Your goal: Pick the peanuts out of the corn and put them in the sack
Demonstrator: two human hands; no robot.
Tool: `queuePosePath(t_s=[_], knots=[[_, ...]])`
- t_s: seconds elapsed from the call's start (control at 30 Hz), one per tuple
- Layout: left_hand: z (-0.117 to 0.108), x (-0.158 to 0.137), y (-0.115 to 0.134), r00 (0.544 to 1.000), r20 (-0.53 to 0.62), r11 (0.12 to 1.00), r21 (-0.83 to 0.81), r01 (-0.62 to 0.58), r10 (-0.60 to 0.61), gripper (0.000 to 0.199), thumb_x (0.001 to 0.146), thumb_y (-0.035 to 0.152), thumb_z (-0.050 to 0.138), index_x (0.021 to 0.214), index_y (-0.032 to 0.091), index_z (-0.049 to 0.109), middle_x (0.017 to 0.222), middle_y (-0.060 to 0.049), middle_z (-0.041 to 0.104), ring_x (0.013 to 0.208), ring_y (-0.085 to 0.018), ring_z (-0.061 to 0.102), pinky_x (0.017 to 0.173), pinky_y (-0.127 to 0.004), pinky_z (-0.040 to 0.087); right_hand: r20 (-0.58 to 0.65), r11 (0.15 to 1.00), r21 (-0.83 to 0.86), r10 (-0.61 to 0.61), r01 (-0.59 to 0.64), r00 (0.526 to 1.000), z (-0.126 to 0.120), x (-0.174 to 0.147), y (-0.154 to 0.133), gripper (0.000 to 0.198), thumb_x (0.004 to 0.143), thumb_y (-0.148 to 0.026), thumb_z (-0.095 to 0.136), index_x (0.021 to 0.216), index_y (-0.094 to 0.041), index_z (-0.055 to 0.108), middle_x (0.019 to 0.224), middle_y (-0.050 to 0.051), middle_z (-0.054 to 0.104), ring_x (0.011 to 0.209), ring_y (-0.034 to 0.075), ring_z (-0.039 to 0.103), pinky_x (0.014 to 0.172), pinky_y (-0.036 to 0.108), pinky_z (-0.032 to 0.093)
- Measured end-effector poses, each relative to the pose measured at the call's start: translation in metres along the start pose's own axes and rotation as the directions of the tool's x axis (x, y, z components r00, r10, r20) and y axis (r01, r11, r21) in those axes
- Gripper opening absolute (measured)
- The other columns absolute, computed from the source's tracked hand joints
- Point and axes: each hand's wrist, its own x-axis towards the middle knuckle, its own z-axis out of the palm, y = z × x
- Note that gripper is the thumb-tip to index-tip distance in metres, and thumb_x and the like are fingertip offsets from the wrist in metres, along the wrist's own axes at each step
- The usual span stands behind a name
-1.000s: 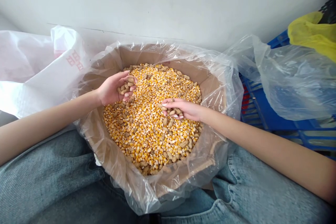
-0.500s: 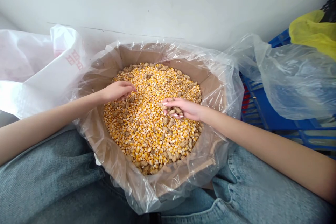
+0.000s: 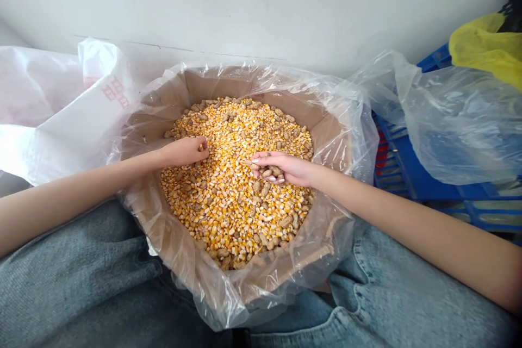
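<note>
Yellow corn kernels (image 3: 222, 190) fill a plastic-lined cardboard box (image 3: 281, 283), with unshelled peanuts (image 3: 223, 253) scattered among them. My left hand (image 3: 183, 152) is over the left side of the corn, its thumb and fingers curled together. A small brownish spot shows inside the curl, too small to name. Several peanuts lie in my right hand (image 3: 291, 168), palm partly upward and fingers bent around them, just above the corn right of the middle. A few loose peanuts (image 3: 261, 188) rest on the corn right below that hand.
Jeans-clad legs (image 3: 73, 277) flank the box. A white plastic bag (image 3: 77, 125) lies to the left. At the right are a blue plastic crate (image 3: 424, 168), a clear plastic bag (image 3: 465, 125) and a yellow bag (image 3: 485, 46). Behind stands a pale wall (image 3: 244, 5).
My left hand has moved slightly down and turned, its fingers now curled in more tightly. My right hand stays almost in place with the peanuts.
</note>
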Motion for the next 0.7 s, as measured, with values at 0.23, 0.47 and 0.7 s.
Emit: queuePosePath(t_s=[0.23,0.47,0.7], knots=[[-0.015,-0.014,0.021,0.982,0.182,0.685,-0.723,0.093,0.058,0.018,0.073,0.036,0.044,0.075,0.019,0.041,0.05,0.005,0.037,0.037,-0.006,0.036,0.035,-0.017,0.028,0.003,1.0,0.025,-0.001,0.001,1.0,-0.002,0.001,0.0,0.017,0.07,-0.027,0.056,0.081,-0.016,0.049,0.067,-0.001,0.052,0.041,0.001,0.037,0.03,0.009,0.022],[-0.008,-0.017,0.026,0.964,0.229,0.592,-0.799,0.107,0.135,0.017,0.073,0.034,0.047,0.071,0.018,0.041,0.05,0.005,0.038,0.038,-0.005,0.035,0.033,-0.016,0.028,0.154,0.987,0.133,-0.116,0.095,0.981,0.001,-0.004,-0.007,0.012,0.073,-0.026,0.046,0.077,-0.015,0.047,0.066,-0.001,0.05,0.041,0.004,0.037,0.03,0.013,0.019],[-0.003,-0.015,0.022,0.962,0.225,0.637,-0.767,0.076,0.155,0.017,0.074,0.034,0.045,0.073,0.017,0.042,0.05,0.005,0.039,0.037,-0.005,0.036,0.035,-0.017,0.028,0.193,0.954,0.274,-0.176,0.119,0.965,-0.003,-0.006,-0.01,0.01,0.071,-0.023,0.037,0.072,-0.015,0.043,0.064,0.001,0.05,0.042,0.006,0.037,0.03,0.015,0.016]])
